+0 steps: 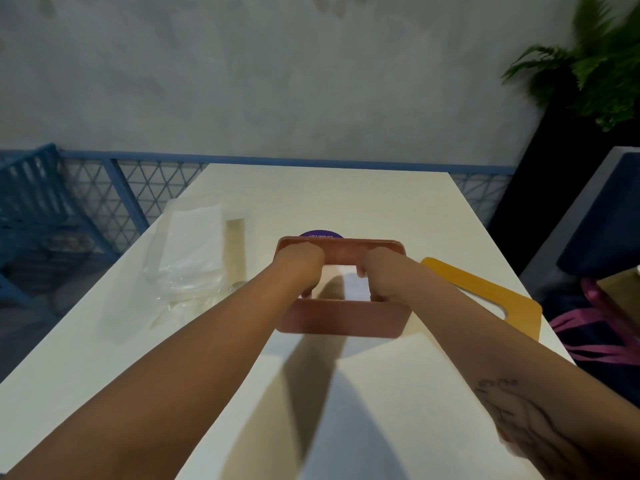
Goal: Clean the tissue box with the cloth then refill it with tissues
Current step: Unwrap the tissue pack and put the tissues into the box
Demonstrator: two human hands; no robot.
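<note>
Both arms stretch straight forward, bare, converging toward the middle. The left forearm comes in from the lower left, the right forearm from the lower right (a line tattoo marks it near the elbow). The left hand and right hand sit side by side, apart, backs up, wrists dipped. Both hands curl downward. The right hand's fingers show as bent knuckles, tips hidden. Whether either hand grips anything cannot be told.
</note>
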